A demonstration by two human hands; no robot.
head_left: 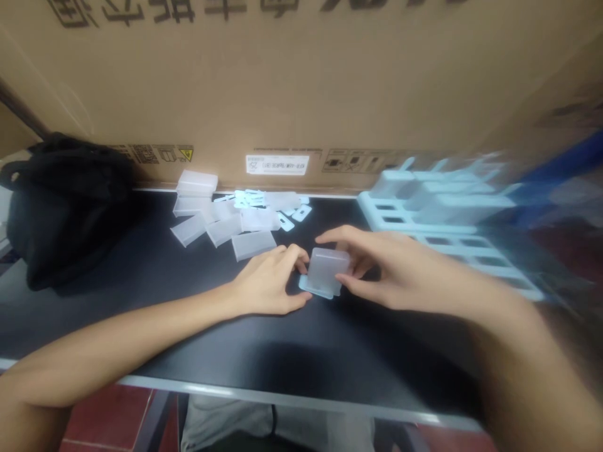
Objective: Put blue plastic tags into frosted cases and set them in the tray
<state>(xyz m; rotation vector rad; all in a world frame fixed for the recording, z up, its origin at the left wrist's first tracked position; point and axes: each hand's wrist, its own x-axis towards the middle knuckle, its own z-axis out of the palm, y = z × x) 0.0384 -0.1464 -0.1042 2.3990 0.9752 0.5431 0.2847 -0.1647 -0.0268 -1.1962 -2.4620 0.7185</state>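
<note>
At the middle of the black table, a translucent, frosted plastic box [326, 269] stands upright on a small light-blue plastic plate [316, 287]. My left hand [271, 279] has its thumb and fingertips closed around the plate's left end. On the other side, my right hand [372, 263] grips the box by its right edge, thumb in front and fingers behind, the index finger lifted above the top. Part of the box's right side is hidden by that hand.
Several loose translucent boxes [254, 245] and light-blue flat pieces [249, 199] lie beyond my left hand. A light-blue rack [499, 251] with upright boxes stands at right. A black bag [70, 207] is at left; a large cardboard carton [282, 88] walls off the back.
</note>
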